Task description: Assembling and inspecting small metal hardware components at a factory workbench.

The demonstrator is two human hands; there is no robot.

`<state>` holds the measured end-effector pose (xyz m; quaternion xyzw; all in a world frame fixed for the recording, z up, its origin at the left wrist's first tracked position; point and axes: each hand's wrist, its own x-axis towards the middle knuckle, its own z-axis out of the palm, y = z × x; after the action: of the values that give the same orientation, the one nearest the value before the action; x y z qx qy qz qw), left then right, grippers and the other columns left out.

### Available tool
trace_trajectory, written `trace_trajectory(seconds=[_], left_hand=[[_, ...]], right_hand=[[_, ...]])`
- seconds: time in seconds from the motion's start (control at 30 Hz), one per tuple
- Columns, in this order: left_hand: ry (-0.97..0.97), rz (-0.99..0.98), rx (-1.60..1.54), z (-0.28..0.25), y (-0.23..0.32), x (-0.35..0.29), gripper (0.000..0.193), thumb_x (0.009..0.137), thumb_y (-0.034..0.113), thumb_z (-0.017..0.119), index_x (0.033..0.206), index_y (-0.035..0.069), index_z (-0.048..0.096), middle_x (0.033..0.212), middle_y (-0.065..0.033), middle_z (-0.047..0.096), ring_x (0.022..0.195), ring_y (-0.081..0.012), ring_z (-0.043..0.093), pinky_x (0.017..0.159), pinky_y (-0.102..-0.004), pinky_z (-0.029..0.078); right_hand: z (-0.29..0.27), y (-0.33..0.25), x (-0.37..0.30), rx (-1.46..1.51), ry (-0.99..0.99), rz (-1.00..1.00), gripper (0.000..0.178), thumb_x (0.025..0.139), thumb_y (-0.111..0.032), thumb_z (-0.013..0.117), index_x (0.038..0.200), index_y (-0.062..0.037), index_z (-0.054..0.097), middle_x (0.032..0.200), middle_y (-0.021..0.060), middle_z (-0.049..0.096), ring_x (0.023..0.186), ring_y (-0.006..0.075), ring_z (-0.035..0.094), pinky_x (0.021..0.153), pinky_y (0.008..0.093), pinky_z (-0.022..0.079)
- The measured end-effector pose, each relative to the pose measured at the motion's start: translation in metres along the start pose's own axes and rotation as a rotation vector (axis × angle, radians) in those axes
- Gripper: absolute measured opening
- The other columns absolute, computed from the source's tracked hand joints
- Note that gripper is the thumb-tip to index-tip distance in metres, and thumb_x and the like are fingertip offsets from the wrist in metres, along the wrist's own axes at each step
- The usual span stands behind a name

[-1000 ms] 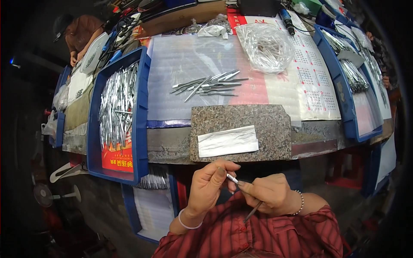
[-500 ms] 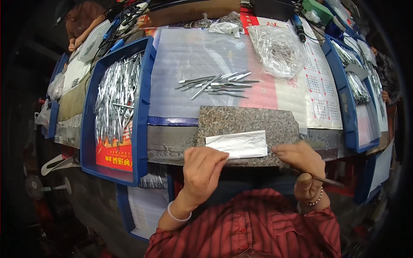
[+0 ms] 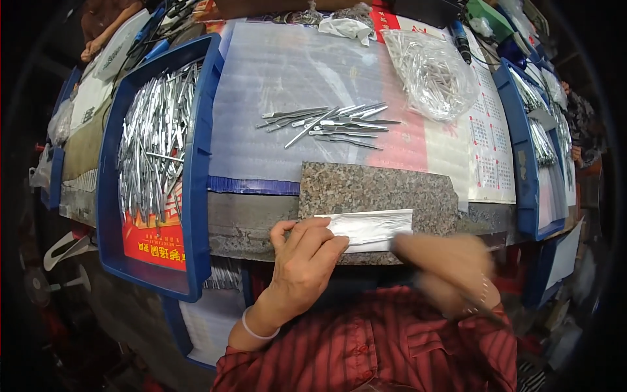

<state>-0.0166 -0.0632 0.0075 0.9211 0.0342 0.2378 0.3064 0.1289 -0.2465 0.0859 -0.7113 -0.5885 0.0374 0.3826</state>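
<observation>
My left hand [image 3: 305, 258] rests at the left end of a shiny white-silver sheet [image 3: 375, 225], fingertips pinched together at its lower edge. A thin line runs from the fingertips along the sheet; whether it is a separate strip I cannot make out. Under the sheet lies a speckled granite slab [image 3: 385, 183]. My right hand [image 3: 450, 268], smeared by motion, is closed round a tool with a thin brown handle [image 3: 491, 317] at the sheet's right end; the tool's head is too blurred to tell. Beyond the slab lies a loose pile of slim metal pieces [image 3: 336, 123].
A blue tray [image 3: 201, 196] of many slim metal pieces stands on the left, another blue tray [image 3: 528, 189] on the right. A clear plastic bag [image 3: 434, 81] of thin pieces lies at the back right on plastic-covered paper [image 3: 261, 78]. Another person's hand [image 3: 91, 51] shows far left.
My right hand has swung left, toward the sheet, and is now blurred. My left hand's fingers have spread a little over the sheet's left end. The whole view has shifted slightly.
</observation>
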Motion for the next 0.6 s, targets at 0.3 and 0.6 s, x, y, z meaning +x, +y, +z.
trace_trajectory(seconds=[0.3, 0.6], left_hand=[[0.009, -0.010, -0.023, 0.003, -0.005, -0.005, 0.029, 0.071, 0.002, 0.076, 0.097, 0.009, 0.067, 0.088, -0.0045, 0.058, 0.096, -0.0259, 0.062, 0.085, -0.0424, 0.034], [0.008, -0.032, 0.007, 0.000, -0.005, -0.009, 0.021, 0.078, 0.007, 0.068, 0.098, 0.011, 0.065, 0.089, -0.0017, 0.058, 0.101, -0.0226, 0.060, 0.089, -0.0451, 0.032]], right_hand=[[0.013, 0.022, 0.003, 0.191, -0.048, 0.222, 0.025, 0.097, -0.022, 0.056, 0.101, 0.0017, 0.064, 0.082, 0.0167, 0.066, 0.065, 0.0310, 0.067, 0.055, 0.0330, 0.052], [0.044, 0.014, 0.023, 0.051, -0.259, 0.006, 0.020, 0.083, -0.017, 0.069, 0.095, -0.0033, 0.061, 0.089, 0.0110, 0.066, 0.061, 0.0255, 0.064, 0.048, 0.0333, 0.049]])
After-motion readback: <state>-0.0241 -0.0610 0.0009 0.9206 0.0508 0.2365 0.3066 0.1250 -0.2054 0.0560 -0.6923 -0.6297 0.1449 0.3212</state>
